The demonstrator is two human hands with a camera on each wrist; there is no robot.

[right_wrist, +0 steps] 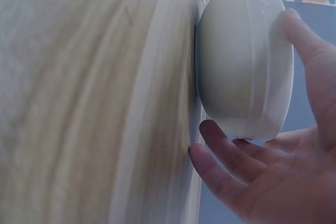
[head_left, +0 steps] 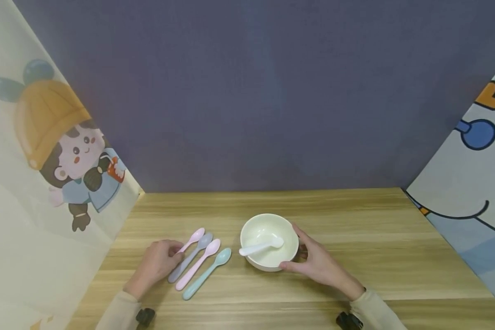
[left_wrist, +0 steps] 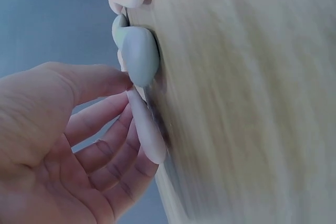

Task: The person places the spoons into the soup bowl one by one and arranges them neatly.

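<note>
My left hand pinches the handle of the leftmost pink spoon between thumb and fingers; its handle end shows in the left wrist view. Beside it on the table lie a grey-purple spoon, another pink spoon and a teal spoon, slanted side by side. To their right stands a cream bowl, upright. A white spoon rests in it, its handle over the left rim. My right hand holds the bowl's right side, thumb at the near rim and fingers around the wall.
The wood-grain table ends at a dark blue-grey panel behind. Pale printed panels stand on the left and right. Dark wrist devices sit at both sleeves.
</note>
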